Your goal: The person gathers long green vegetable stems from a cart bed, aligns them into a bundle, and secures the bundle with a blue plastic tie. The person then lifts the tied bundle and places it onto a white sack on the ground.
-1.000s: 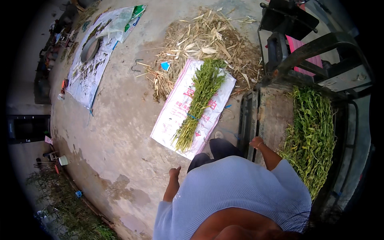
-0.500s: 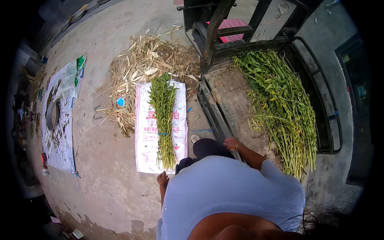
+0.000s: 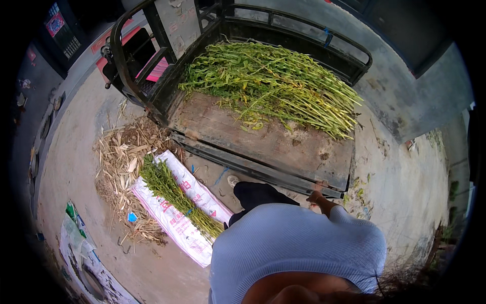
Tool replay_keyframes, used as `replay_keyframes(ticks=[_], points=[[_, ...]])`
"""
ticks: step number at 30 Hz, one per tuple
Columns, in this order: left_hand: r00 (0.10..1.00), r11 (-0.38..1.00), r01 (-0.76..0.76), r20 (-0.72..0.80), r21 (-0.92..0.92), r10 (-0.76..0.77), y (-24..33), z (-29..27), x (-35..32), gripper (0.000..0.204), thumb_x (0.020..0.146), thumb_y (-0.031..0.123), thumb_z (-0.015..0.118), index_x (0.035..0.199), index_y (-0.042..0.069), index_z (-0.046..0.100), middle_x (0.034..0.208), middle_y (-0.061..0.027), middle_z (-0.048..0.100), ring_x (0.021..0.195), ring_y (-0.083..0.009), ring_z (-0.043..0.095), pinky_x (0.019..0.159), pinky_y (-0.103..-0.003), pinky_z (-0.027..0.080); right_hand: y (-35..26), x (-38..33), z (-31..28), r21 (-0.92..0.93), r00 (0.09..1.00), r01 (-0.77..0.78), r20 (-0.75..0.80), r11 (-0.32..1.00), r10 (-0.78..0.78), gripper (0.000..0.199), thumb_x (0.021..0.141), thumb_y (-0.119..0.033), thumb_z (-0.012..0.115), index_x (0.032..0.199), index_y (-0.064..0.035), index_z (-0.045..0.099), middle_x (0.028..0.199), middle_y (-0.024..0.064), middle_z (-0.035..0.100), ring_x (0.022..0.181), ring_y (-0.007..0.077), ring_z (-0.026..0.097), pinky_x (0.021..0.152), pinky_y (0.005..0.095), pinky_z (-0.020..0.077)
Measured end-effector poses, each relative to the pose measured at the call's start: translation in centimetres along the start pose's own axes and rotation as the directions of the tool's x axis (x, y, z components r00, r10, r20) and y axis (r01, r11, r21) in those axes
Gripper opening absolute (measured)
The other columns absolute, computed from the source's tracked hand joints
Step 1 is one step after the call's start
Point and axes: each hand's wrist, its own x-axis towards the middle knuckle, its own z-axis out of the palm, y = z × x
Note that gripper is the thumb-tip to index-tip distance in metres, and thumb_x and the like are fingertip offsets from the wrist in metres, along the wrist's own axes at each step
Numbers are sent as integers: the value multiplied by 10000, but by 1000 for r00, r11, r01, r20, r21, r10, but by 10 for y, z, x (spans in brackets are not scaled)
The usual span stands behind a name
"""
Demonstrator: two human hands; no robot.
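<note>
My right hand (image 3: 315,197) is at the near edge of the cart bed (image 3: 202,114), by its right corner, too small in view to show how its fingers are set. It may be touching the edge; I cannot tell. My left hand is out of view, hidden by my body or below the picture. A heap of green leafy stalks (image 3: 273,86) lies across the back of the bed, cut ends to the right. On the ground at my left, one bundle of the same stalks (image 3: 169,190), tied with blue string (image 3: 190,211), rests on a flattened white sack (image 3: 200,251) with red print.
Dry husks and straw (image 3: 119,167) are piled beyond the sack. A pale sheet (image 3: 121,291) with a round ring-shaped object (image 3: 92,283) lies at lower left. Black metal rails (image 3: 304,24) surround the bed's far side, and a wall (image 3: 400,101) stands behind it.
My view has turned right toward the cart, so the sack and bundle sit lower left and slanted. My left hand has gone out of view. My right hand is now nearer the bed's corner.
</note>
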Motion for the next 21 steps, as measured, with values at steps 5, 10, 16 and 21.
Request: replay_keyframes(ticks=[5, 10, 16, 21], points=[[995, 979, -99, 31, 179, 95, 15, 11, 4, 307, 805, 341, 512, 680, 61, 539, 589, -86, 548, 570, -236, 542, 500, -377, 421, 35, -44, 3, 27, 987, -139, 85, 990, 136, 295, 746, -254, 677, 702, 29, 608, 593, 103, 612, 466, 183, 589, 455, 331, 499], [926, 716, -360, 138, 599, 351, 15, 14, 10, 282, 792, 343, 506, 734, 71, 550, 625, -111, 584, 602, -278, 588, 514, -403, 442, -10, -2, -4, 5, 939, 342, -42, 940, -341, 234, 740, -214, 661, 703, 7, 596, 597, 85, 617, 491, 186, 605, 474, 306, 505], [943, 834, -290, -6, 469, 331, 9, 23, -23, 315, 831, 337, 475, 729, 59, 584, 618, -96, 593, 584, -237, 586, 535, -371, 442, -99, 24, -33, 407, 870, 455, -14, 792, -492, 189, 726, -156, 639, 811, -3, 569, 604, 87, 600, 488, 153, 595, 428, 303, 482], [1000, 969, 2, 24, -246, 5, 76, 44, -47, 377, 841, 359, 518, 651, 49, 615, 578, -42, 584, 505, -174, 532, 522, -315, 424, -47, 116, -75, 578, 851, 122, 357, 807, -385, 137, 767, -209, 594, 757, -80, 549, 578, 57, 572, 458, 133, 564, 408, 278, 455]])
